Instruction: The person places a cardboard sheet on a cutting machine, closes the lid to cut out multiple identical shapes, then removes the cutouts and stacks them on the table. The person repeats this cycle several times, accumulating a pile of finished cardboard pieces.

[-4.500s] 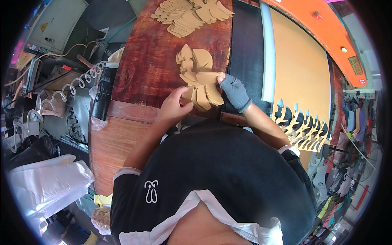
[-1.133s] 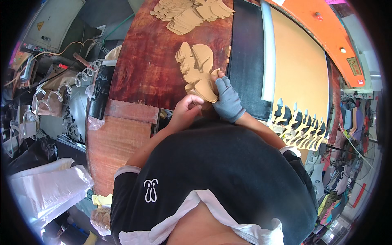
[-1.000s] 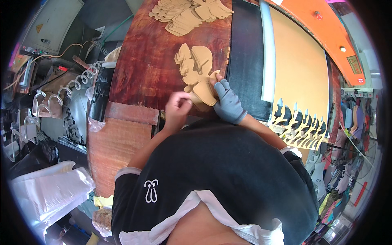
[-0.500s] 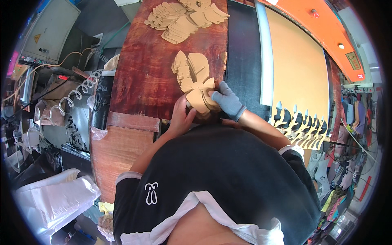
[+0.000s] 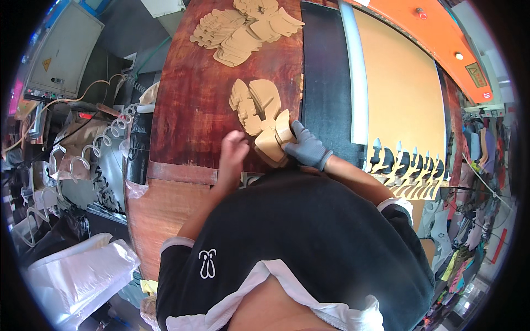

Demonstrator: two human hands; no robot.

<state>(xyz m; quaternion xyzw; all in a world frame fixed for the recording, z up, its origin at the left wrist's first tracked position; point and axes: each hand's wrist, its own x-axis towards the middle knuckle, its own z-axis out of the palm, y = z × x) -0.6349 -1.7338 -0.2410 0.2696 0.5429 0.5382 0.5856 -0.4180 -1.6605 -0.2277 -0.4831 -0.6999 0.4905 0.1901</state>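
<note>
On the dark red-brown board (image 5: pixel 187 110), a small pile of flat tan cut-out pieces (image 5: pixel 248 105) lies close to my body. Their material cannot be made out. My right hand (image 5: pixel 310 148), in a grey glove, is closed on the right edge of the nearest tan stack (image 5: pixel 270 144), thumb on top and fingers down its side. Just left of that stack, my bare left hand (image 5: pixel 234 150) is lifted away from it. Its fingers are curled in and slightly blurred, with nothing visible in them.
A larger pile of tan pieces (image 5: pixel 243 33) sits farther back on the board. At right lie a tan sheet (image 5: pixel 400 83) with cut-out shapes along its near edge and an orange machine beam (image 5: pixel 441 38). A coiled clear hose (image 5: pixel 99 135) hangs at left.
My left hand has come off the near stack and moved left, its fingers curling. My right hand stays at the stack's right edge. The view has shifted slightly.
</note>
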